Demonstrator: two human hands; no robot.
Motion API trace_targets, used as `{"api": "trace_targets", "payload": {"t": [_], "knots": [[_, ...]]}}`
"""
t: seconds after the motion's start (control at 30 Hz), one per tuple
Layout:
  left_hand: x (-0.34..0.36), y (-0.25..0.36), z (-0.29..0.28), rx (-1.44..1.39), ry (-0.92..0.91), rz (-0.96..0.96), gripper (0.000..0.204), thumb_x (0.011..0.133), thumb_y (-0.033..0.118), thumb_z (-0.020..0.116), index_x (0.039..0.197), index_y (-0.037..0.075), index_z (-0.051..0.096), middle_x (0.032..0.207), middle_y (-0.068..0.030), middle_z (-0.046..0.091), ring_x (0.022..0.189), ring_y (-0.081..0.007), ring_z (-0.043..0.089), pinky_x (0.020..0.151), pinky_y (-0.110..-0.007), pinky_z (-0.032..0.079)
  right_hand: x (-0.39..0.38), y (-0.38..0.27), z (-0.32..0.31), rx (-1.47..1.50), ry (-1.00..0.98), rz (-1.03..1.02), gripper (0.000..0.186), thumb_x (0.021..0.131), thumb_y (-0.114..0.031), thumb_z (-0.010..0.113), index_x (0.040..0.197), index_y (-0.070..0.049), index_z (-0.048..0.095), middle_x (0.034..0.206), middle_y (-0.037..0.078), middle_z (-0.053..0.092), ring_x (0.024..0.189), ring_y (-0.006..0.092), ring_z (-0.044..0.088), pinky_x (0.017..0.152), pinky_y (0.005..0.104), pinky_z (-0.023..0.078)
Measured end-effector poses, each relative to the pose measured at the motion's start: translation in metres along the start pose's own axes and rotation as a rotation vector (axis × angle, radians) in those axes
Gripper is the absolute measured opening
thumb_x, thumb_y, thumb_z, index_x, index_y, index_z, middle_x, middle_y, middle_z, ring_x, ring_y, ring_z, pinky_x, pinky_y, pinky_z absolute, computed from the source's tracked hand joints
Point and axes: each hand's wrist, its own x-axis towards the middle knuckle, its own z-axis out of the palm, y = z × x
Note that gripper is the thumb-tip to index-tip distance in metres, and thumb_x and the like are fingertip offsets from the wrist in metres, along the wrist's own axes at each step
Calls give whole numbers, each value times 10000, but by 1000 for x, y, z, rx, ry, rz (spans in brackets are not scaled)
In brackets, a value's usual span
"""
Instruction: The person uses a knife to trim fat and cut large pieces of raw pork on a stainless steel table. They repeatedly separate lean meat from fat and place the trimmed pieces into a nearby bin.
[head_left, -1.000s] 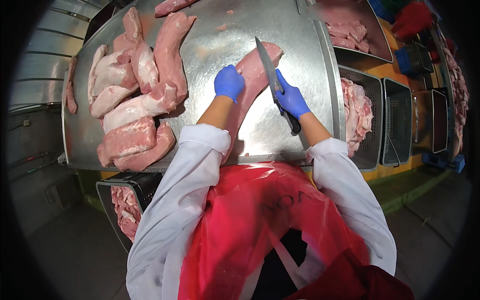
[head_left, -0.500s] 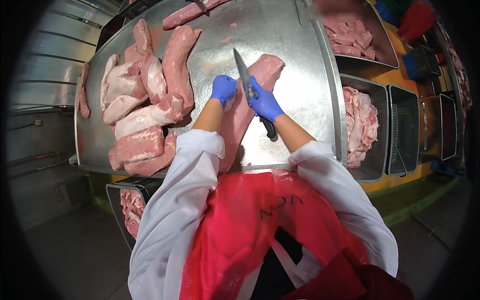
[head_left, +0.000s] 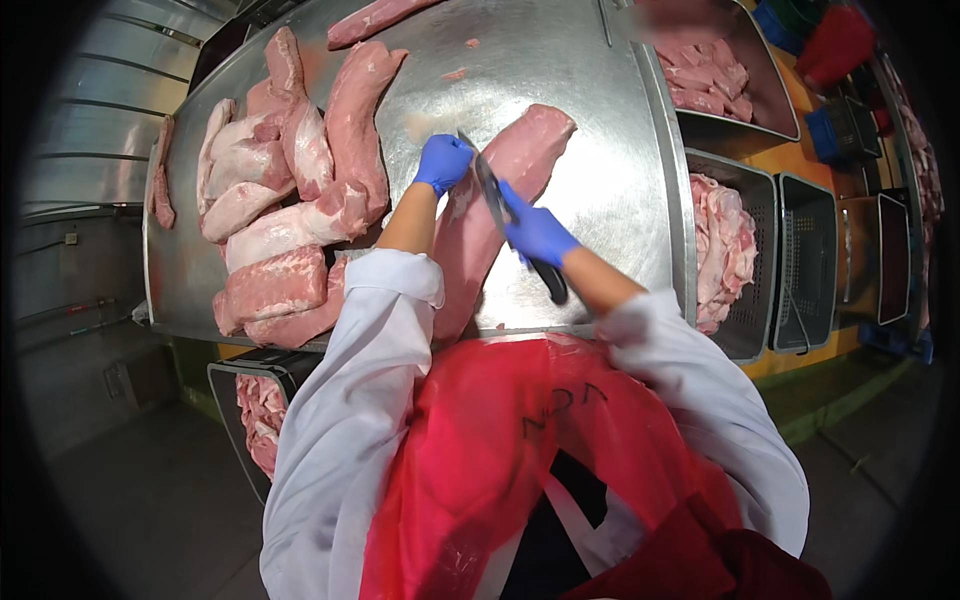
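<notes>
A long pink pork loin (head_left: pixel 480 230) lies lengthwise on the steel table in front of me, its near end at the table edge by my apron. My left hand (head_left: pixel 444 163), in a blue glove, is closed at the loin's left side; its fingers hide whatever they pinch. My blue-gloved right hand (head_left: pixel 540 236) is closed round a black-handled knife (head_left: pixel 490 190). The blade lies slantwise over the loin, its tip pointing away and left near my left fist. The knife's handle sticks out below my right hand.
Several pork pieces (head_left: pixel 290 180) are heaped on the table's (head_left: pixel 620 250) left side; another strip (head_left: pixel 375 22) lies at the far edge. Meat-filled bins (head_left: pixel 740 270) (head_left: pixel 760 90) stand along the right, beside a grey crate (head_left: pixel 806 260). Another meat bin (head_left: pixel 262 420) sits below the near left edge.
My right hand has drawn the knife toward me and to the right along the loin. My left fist has moved slightly away from me. A dark object at the far edge has left the view.
</notes>
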Motion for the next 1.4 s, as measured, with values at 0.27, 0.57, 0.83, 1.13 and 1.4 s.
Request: {"api": "trace_targets", "payload": {"t": [0.27, 0.57, 0.83, 1.13, 1.4], "knots": [[0, 16, -5, -228, -35, -54, 131, 818, 123, 740, 772, 10, 692, 704, -33, 640, 640, -109, 559, 593, -284, 462, 20, -8, 8, 81, 35, -42, 715, 935, -130, 463, 1586, -161, 169, 943, 210, 660, 552, 249, 632, 571, 358, 553], [-24, 32, -13, -416, -33, -53, 149, 836, 138, 766, 774, 31, 682, 716, -10, 626, 637, -93, 528, 581, -269, 434, 2, 7, 27, 173, -32, -5, 739, 957, -127, 513, 1595, -246, 160, 735, 120, 644, 499, 171, 580, 527, 332, 534], [-53, 30, -33, -637, 81, -122, 120, 833, 127, 766, 834, 30, 695, 720, -7, 635, 605, -82, 532, 561, -242, 420, -60, 13, 30, -6, -165, 21, 751, 951, -170, 494, 1593, -275, 117, 753, 177, 654, 538, 256, 650, 550, 371, 571], [-103, 43, -49, -754, 173, -46, 156, 888, 142, 718, 892, 0, 655, 750, -18, 614, 642, -86, 549, 600, -239, 452, -75, 15, 38, -137, -200, -40, 781, 955, -191, 488, 1595, -303, 55, 864, 211, 698, 651, 308, 684, 693, 433, 574], [-133, 43, -51, -924, 251, 63, 104, 917, 103, 667, 947, 5, 653, 799, -20, 619, 665, -98, 563, 637, -238, 479, -26, 8, 54, -175, -187, -22, 765, 959, -266, 513, 1592, -246, 85, 824, 221, 694, 705, 338, 706, 699, 419, 568]]}}
